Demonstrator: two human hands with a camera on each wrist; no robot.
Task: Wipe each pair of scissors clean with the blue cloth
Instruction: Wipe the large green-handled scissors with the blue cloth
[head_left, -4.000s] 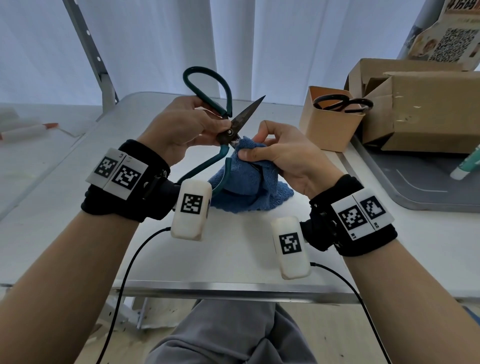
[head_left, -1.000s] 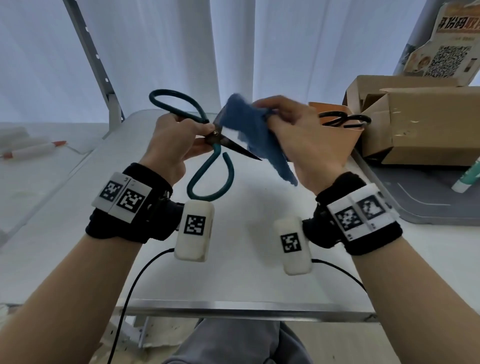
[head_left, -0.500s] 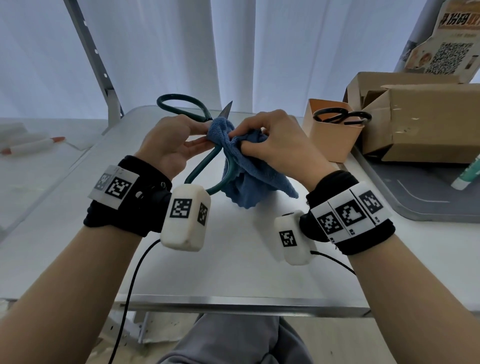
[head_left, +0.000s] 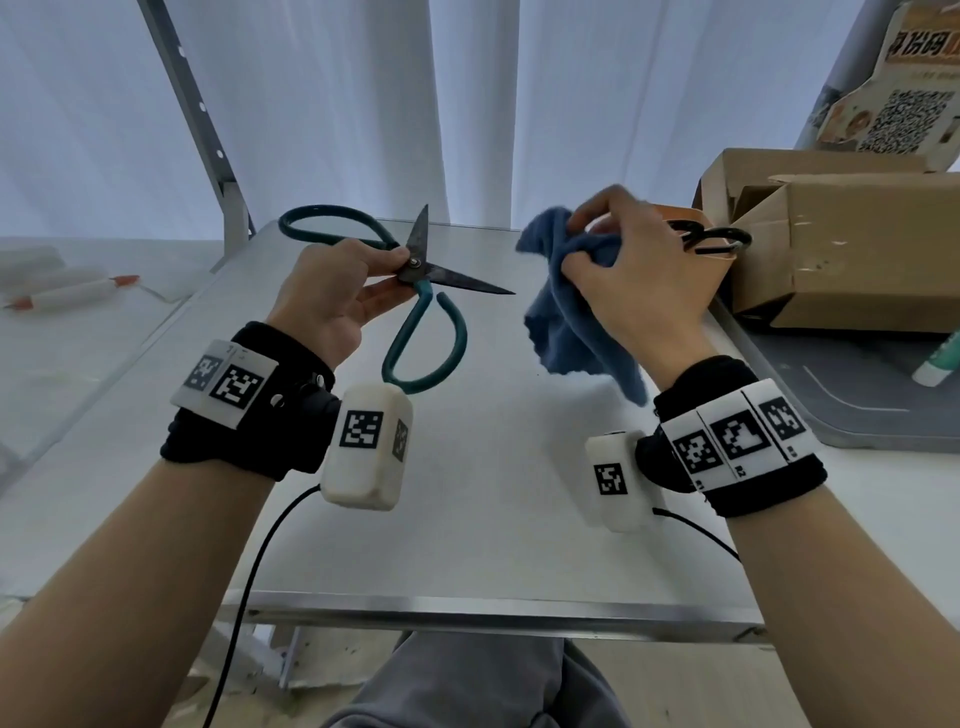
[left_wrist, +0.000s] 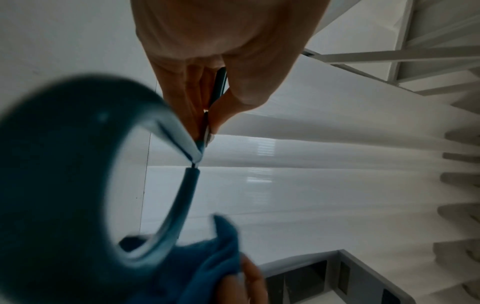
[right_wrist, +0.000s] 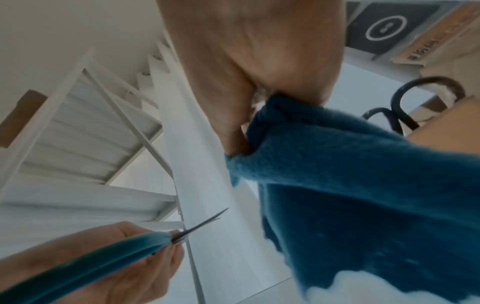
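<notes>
Above the white desk (head_left: 467, 509) we see both hands raised, each busy with its own thing. The left hand (head_left: 332, 296) pinches the green-handled scissors (head_left: 426, 312) at the pivot, thumb on one side and fingers on the other, as the left wrist view shows from below. The scissors are spread wide: one blade points up and away, the other points to our right toward the blue cloth (head_left: 571, 322), and one handle loop hangs down toward us while the other reaches off to the left. The right hand (head_left: 639, 280) has its fingers curled round a bunched part of the cloth, and the rest of it dangles below the hand, clear of the desk. Cloth and scissors are near each other but apart; the tip of the sideways blade stops short of the fabric. Behind the right hand we make out a second pair of scissors, the black-handled scissors (head_left: 711, 241), standing handles-up in a small tan box (head_left: 680, 214). A larger cardboard box (head_left: 852, 254) sits just beyond that, on a grey tray (head_left: 852, 410) at the right.
</notes>
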